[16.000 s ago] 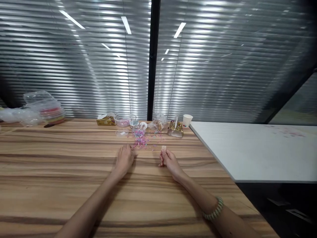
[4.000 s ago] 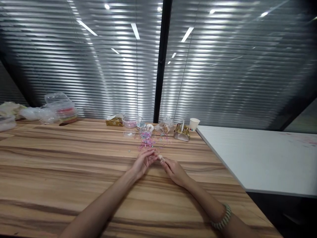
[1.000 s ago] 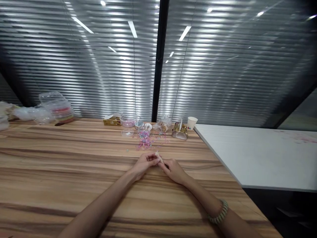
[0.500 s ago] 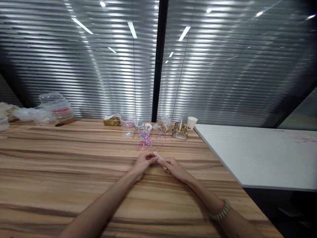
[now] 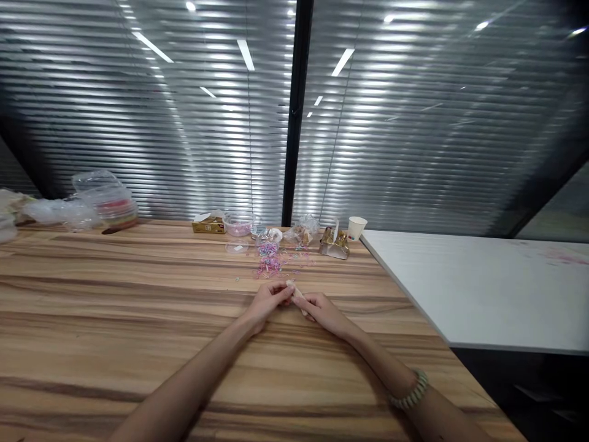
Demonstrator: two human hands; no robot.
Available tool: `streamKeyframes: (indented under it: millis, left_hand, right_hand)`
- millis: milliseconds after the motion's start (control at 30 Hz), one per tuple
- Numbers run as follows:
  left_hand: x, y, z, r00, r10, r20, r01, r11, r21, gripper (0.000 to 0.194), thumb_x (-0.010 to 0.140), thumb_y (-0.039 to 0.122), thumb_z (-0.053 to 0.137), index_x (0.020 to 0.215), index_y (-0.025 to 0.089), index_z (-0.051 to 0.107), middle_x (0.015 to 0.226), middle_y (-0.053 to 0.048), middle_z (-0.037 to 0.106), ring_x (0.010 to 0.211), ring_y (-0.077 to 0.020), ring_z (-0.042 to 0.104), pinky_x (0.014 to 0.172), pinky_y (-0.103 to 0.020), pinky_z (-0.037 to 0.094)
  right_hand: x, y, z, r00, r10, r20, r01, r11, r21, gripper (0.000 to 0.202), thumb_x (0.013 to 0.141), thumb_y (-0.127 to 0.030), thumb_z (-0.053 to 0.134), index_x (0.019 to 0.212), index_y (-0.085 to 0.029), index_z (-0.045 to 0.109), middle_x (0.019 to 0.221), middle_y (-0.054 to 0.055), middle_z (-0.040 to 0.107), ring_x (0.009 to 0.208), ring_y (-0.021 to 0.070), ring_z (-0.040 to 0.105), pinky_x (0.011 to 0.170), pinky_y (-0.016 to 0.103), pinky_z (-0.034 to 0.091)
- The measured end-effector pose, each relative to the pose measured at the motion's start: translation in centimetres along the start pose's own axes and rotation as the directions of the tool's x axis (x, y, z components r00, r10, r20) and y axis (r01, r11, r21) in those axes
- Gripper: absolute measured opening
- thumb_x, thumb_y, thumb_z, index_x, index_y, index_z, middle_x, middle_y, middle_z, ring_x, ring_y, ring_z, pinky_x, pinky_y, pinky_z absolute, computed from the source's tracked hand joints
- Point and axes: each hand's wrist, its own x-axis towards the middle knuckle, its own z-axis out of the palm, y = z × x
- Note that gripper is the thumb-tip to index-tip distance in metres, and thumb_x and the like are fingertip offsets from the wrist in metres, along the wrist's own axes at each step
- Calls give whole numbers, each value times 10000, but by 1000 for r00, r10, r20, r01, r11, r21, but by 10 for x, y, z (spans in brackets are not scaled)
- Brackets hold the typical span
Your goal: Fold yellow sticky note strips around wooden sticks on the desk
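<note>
Both hands meet over the wood-grain table (image 5: 138, 319), just this side of a pile of small pink and purple pieces (image 5: 269, 264). Between them is a short, pale, flat stick (image 5: 298, 293), held at a slant. The fingers and thumb of my left hand (image 5: 271, 301) pinch its upper end. My right hand (image 5: 322, 312) is closed round the lower part, its thumb lying along it. A beaded bracelet (image 5: 411, 393) circles the right wrist. Fingertips partly hide the stick.
Along the back stand a gold box (image 5: 208, 224), a clear tub of pink pieces (image 5: 238, 226), a round lid (image 5: 237, 247), a crumpled plastic bag (image 5: 304, 231), a gold packet (image 5: 334, 244) and a paper cup (image 5: 356, 228). Plastic containers (image 5: 115, 209) sit far left; a white table (image 5: 497, 288) adjoins right.
My left thumb has shifted slightly up along the stick. Otherwise the hands and the objects on the table are where they were.
</note>
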Motion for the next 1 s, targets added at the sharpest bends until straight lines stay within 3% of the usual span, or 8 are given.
streamKeyframes:
  millis: [333,600,767,1000]
  left_hand:
    - [1,-3,0,1000,-10,16,11,997,-72,249,666,364,669,672,119,623,637,-15,570,612,-110,478,613,-221,339]
    - [-2,-1,3,994,-88,63,102,960,-261,216,603,283,736,704,130,622,704,-12,582,680,-113,524,675,-231,380]
    - [-3,1,3,993,-76,95,100,955,-278,222,598,262,741,718,125,615,719,-20,586,700,-119,534,705,-239,389]
    - [-2,-1,3,989,-84,123,116,952,-284,210,608,248,733,738,125,623,739,-23,597,717,-120,543,710,-238,395]
  right_hand:
    - [-1,0,1,999,-53,-13,51,992,-114,487,833,-545,346,535,-164,405,477,-49,333,458,76,293,455,207,225]
    - [0,1,5,974,-189,-121,142,936,-321,440,845,-439,386,507,-160,430,479,-34,379,483,89,338,483,217,232]
    - [0,3,4,963,-240,-120,182,912,-367,433,859,-404,381,506,-159,435,477,-37,379,479,86,340,483,212,231]
    - [-1,4,5,955,-278,-103,218,894,-392,416,871,-381,385,551,-154,521,510,-21,497,492,95,411,500,207,274]
